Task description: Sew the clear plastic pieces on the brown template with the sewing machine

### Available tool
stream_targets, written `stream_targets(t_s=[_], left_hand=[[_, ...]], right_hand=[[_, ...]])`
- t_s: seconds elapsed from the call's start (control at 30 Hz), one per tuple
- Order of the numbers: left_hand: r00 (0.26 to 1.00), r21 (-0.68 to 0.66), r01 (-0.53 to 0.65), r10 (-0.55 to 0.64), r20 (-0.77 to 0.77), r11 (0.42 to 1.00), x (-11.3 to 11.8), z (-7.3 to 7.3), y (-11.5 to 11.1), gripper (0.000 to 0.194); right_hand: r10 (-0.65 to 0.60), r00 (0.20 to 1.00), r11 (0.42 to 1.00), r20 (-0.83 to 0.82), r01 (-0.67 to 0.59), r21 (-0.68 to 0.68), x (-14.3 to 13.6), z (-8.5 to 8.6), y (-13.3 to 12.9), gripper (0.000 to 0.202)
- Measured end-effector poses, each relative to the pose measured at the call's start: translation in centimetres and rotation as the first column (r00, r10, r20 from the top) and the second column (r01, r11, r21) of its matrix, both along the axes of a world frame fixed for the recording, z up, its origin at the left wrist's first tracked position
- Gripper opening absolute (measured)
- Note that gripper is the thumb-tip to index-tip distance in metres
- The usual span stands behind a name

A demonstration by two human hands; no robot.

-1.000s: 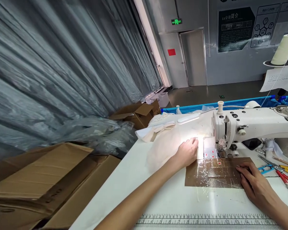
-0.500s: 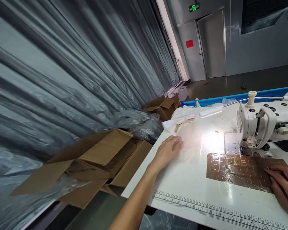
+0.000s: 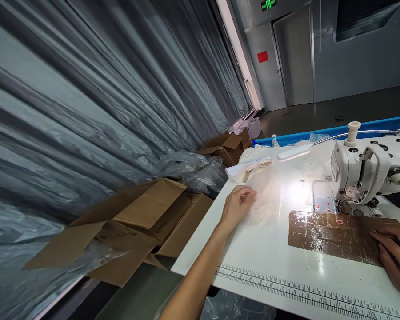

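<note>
Head view, left fingers curled by sheer cloth (pinch unclear), right fingers spread on glossy sheet

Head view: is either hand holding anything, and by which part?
The left hand is at the left edge of the sheer fabric; whether it grips it cannot be told. The right hand rests on the right end of the brown sheet, without visible grip.
</note>
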State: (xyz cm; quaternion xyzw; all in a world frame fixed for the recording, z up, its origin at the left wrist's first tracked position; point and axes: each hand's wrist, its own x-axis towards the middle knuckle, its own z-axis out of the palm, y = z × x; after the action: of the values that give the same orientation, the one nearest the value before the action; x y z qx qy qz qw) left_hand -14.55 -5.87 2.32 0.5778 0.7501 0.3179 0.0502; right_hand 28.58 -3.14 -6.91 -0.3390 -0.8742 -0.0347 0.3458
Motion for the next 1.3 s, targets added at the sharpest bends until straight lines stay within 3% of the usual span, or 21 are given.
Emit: stream_targets(t_s=[0.13,0.27,0.43,0.6,0.67,0.8,0.9,1.0,1.13,1.23,1.3], left_hand=[[0.996,0.064,0.083,-0.085,0.027,0.994,2.5,1.3,-0.1,0.029],[0.948,0.017,0.318,-0.319,0.014,0.948,7.4,1.6,-0.6,0.025],[0.735,0.008,0.675,-0.671,-0.098,0.738,13.5,-0.3,-2.8,0.025],[0.563,-0.009,0.821,-0.811,-0.162,0.571,16.1,-1.4,-4.7,0.019],[0.580,-0.013,0.806,-0.794,-0.181,0.592,15.6,-1.4,-4.3,0.018],[0.800,0.028,0.569,-0.546,-0.249,0.822,13.2,-1.8,-2.1,0.018],[0.849,-0.022,0.487,-0.480,-0.220,0.873,11.8,-2.4,-0.9,0.011],[0.849,-0.034,0.488,-0.484,-0.211,0.872,11.3,-2.6,-0.5,0.012],[0.803,0.063,0.547,-0.503,-0.320,0.834,12.3,-2.2,-0.8,0.017],[0.737,0.168,0.663,-0.597,-0.316,0.730,14.5,-1.3,-1.8,0.016],[0.636,0.207,0.772,-0.731,-0.249,0.601,16.4,-0.5,-2.9,0.019]], right_hand=[[-0.048,0.996,0.999,-0.070,0.047,-0.023,-0.8,1.1,-0.6,0.032],[-0.045,0.998,0.992,-0.036,0.041,-0.117,-1.0,2.1,-1.1,0.031],[-0.064,0.997,0.993,-0.038,0.059,-0.105,-1.3,2.9,-1.4,0.029],[-0.060,0.998,0.997,-0.030,0.059,-0.044,-1.7,3.6,-1.5,0.026],[-0.057,0.998,0.997,-0.027,0.056,-0.053,-1.7,3.8,-1.5,0.026],[-0.066,0.997,0.992,-0.027,0.063,-0.107,-1.6,4.0,-1.6,0.027],[-0.064,0.998,0.990,-0.027,0.060,-0.131,-1.6,4.1,-1.6,0.028],[-0.057,0.998,0.990,-0.039,0.052,-0.132,-1.5,4.1,-1.6,0.029],[-0.034,0.996,0.989,-0.085,0.022,-0.146,-1.6,4.1,-1.7,0.028],[-0.038,0.980,0.986,-0.193,0.006,-0.165,-1.7,4.7,-1.7,0.026],[-0.027,0.962,0.975,-0.273,-0.035,-0.219,-1.8,5.6,-1.7,0.024]])
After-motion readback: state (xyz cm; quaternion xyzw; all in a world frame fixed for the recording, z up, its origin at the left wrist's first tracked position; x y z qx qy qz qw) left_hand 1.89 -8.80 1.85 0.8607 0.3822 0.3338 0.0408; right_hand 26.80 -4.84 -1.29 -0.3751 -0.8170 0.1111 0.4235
